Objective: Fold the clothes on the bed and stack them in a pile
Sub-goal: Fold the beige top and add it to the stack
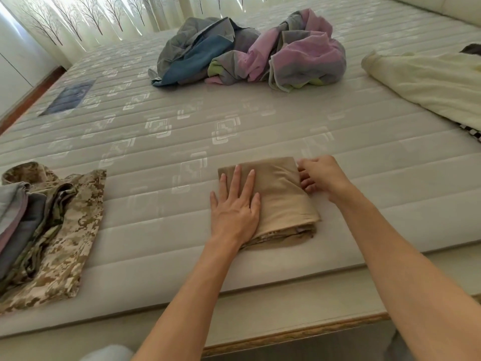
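Left hand (234,204) presses flat, fingers straight, on the folded tan cloth bundle (281,204) near the mattress edge; right hand (321,177) pinches its right edge.

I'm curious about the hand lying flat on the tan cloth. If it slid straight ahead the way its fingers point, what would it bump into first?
Probably nothing soon: the left hand would slide off the folded tan cloth onto bare mattress.

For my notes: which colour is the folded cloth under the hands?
Plain tan folded cloth, head view.
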